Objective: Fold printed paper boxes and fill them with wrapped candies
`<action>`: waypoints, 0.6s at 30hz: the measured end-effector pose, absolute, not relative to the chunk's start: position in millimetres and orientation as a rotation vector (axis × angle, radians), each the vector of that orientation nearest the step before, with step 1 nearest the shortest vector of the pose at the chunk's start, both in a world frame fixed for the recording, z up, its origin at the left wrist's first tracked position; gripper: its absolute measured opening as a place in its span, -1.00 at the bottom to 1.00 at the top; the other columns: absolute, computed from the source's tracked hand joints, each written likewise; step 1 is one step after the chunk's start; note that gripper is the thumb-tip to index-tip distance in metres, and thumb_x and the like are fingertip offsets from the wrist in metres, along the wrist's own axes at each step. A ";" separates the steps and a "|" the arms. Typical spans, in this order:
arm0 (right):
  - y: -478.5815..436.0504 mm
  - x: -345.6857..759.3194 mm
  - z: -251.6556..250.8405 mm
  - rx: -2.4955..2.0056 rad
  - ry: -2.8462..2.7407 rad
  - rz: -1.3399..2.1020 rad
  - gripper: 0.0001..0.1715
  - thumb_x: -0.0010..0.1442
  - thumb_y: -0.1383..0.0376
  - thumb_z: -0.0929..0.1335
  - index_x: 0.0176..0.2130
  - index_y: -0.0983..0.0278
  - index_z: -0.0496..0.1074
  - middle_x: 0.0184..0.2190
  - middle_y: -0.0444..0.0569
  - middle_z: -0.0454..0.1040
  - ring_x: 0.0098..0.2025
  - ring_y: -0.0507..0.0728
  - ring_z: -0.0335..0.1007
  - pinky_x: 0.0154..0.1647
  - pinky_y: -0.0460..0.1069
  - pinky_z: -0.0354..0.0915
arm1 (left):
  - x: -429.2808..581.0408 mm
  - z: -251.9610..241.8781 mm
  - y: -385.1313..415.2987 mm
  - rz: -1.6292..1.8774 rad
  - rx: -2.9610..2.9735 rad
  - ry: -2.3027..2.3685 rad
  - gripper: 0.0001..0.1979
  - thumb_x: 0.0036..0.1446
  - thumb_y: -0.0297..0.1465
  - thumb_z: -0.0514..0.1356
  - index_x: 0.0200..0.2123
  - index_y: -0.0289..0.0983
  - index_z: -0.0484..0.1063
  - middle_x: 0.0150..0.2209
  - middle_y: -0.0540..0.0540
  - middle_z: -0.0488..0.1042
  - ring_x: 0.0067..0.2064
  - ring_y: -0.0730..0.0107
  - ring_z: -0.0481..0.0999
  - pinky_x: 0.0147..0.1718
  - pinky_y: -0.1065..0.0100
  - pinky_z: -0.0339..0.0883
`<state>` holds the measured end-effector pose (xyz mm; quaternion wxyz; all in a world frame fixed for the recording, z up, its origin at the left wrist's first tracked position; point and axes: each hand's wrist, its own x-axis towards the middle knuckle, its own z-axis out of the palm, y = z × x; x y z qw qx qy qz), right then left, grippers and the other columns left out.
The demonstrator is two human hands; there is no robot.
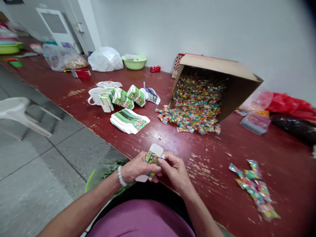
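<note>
Between my two hands, just over the table's front edge, is a small green printed candy box (153,156) with its white end flaps sticking out. My left hand (138,167), with a pale bead bracelet at the wrist, is closed around the box's body. The fingers of my right hand (174,167) pinch its right edge near the upper flap. Beyond my hands lies a fanned stack of flat box blanks (129,120). Several bundles of green boxes (120,98) stand behind that stack, against a white mug (95,96).
A cardboard carton (243,93) lies on its side, spilling candy packets (197,113) onto the red table (209,164). More loose candy packets (255,189) lie at right. A green basin (134,62) and a white bag (105,59) sit at the back. A plastic stool (24,112) stands left.
</note>
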<state>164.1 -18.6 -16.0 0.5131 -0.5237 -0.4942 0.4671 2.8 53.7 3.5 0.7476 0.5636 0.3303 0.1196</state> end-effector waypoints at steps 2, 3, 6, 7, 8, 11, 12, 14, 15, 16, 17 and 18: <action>-16.5 162.8 -19.6 -1.287 -1.102 1.053 -0.72 0.22 0.12 0.38 -0.39 0.27 0.48 -0.43 -0.12 0.44 -0.46 0.04 0.34 -0.40 -0.06 0.28 | 2.7 2.3 52.3 0.309 1.346 0.727 -0.69 -0.01 -0.22 0.37 -0.36 -0.37 0.49 -0.40 -0.06 0.53 -0.37 0.38 0.50 -0.32 0.36 0.41; -15.8 164.0 -18.9 -1.308 -1.088 1.025 -0.73 0.21 0.13 0.39 -0.41 0.27 0.47 -0.45 -0.13 0.44 -0.44 0.05 0.34 -0.38 -0.06 0.27 | 1.8 2.3 51.2 0.360 1.402 0.749 -0.71 0.02 -0.24 0.36 -0.31 -0.36 0.49 -0.34 -0.06 0.54 -0.31 0.37 0.51 -0.26 0.36 0.41; -14.8 168.7 -12.8 -1.336 -1.091 1.008 -0.74 0.23 0.13 0.38 -0.35 0.28 0.49 -0.43 -0.12 0.49 -0.36 0.08 0.38 -0.28 -0.04 0.29 | -1.7 2.0 43.6 0.592 1.385 0.846 -0.63 0.07 -0.30 0.34 -0.07 -0.26 0.38 -0.19 -0.04 0.56 -0.18 0.35 0.53 -0.15 0.34 0.42; -14.7 168.6 -11.1 -1.315 -1.067 1.033 -0.75 0.22 0.13 0.38 -0.29 0.27 0.50 -0.39 -0.11 0.51 -0.33 0.10 0.41 -0.25 -0.03 0.31 | -2.2 1.8 39.8 0.672 1.339 0.874 -0.57 0.09 -0.30 0.33 0.00 -0.22 0.31 -0.19 -0.03 0.55 -0.19 0.36 0.54 -0.15 0.33 0.43; -14.7 167.3 -10.4 -1.284 -1.019 1.059 -0.74 0.21 0.13 0.39 -0.21 0.26 0.48 -0.36 -0.10 0.53 -0.30 0.11 0.43 -0.23 -0.03 0.33 | -2.2 1.7 35.5 0.738 1.304 0.895 -0.52 0.10 -0.31 0.32 0.04 -0.19 0.24 -0.22 0.00 0.54 -0.22 0.37 0.55 -0.19 0.34 0.44; -14.7 157.2 -12.9 -1.182 -0.780 1.079 -0.53 0.16 0.14 0.45 0.02 0.20 0.33 -0.35 -0.13 0.55 -0.30 0.11 0.47 -0.26 -0.03 0.37 | 0.3 2.8 24.8 0.855 1.286 0.931 -0.44 0.12 -0.31 0.31 0.12 -0.14 0.15 -0.26 0.02 0.51 -0.29 0.41 0.54 -0.26 0.38 0.45; -14.9 153.4 -14.6 -1.158 -0.729 1.062 -0.51 0.14 0.15 0.46 0.02 0.18 0.32 -0.34 -0.13 0.55 -0.31 0.10 0.48 -0.27 -0.03 0.38 | 1.2 3.8 23.0 0.858 1.282 0.922 -0.45 0.13 -0.31 0.30 0.13 -0.15 0.17 -0.22 -0.01 0.51 -0.26 0.40 0.54 -0.24 0.37 0.45; -15.8 147.7 -17.9 -1.121 -0.726 1.023 -0.60 0.15 0.16 0.46 -0.05 0.20 0.38 -0.29 -0.08 0.57 -0.26 0.10 0.48 -0.22 -0.02 0.39 | 1.8 6.0 22.8 0.833 1.259 0.881 -0.49 0.13 -0.30 0.29 0.13 -0.19 0.23 -0.11 -0.08 0.51 -0.17 0.36 0.54 -0.16 0.34 0.45; -16.4 146.4 -19.2 -1.104 -0.751 1.009 -0.67 0.16 0.16 0.45 -0.09 0.22 0.42 -0.25 -0.06 0.57 -0.23 0.10 0.48 -0.17 -0.01 0.38 | 1.3 7.1 24.2 0.811 1.246 0.862 -0.50 0.13 -0.29 0.29 0.11 -0.20 0.26 -0.09 -0.10 0.51 -0.13 0.34 0.53 -0.13 0.33 0.44; -17.1 146.3 -20.3 -1.094 -0.775 1.003 -0.71 0.17 0.16 0.44 -0.13 0.23 0.45 -0.23 -0.04 0.57 -0.21 0.10 0.47 -0.15 -0.01 0.38 | 0.1 8.0 26.3 0.784 1.237 0.848 -0.51 0.12 -0.28 0.30 0.10 -0.22 0.29 -0.09 -0.10 0.51 -0.13 0.34 0.52 -0.13 0.34 0.43; -17.8 147.4 -21.0 -1.094 -0.795 1.005 -0.74 0.18 0.16 0.44 -0.16 0.25 0.47 -0.23 -0.04 0.57 -0.21 0.10 0.47 -0.14 0.00 0.37 | -1.4 8.8 28.8 0.754 1.234 0.842 -0.52 0.10 -0.27 0.31 0.07 -0.23 0.31 -0.14 -0.09 0.52 -0.17 0.35 0.52 -0.18 0.36 0.43; -18.5 149.3 -21.4 -1.107 -0.814 1.007 -0.75 0.18 0.16 0.43 -0.18 0.26 0.48 -0.26 -0.05 0.57 -0.24 0.10 0.46 -0.16 -0.01 0.36 | -3.0 9.4 31.2 0.721 1.237 0.839 -0.55 0.09 -0.26 0.32 0.02 -0.24 0.33 -0.21 -0.06 0.51 -0.22 0.38 0.51 -0.25 0.39 0.42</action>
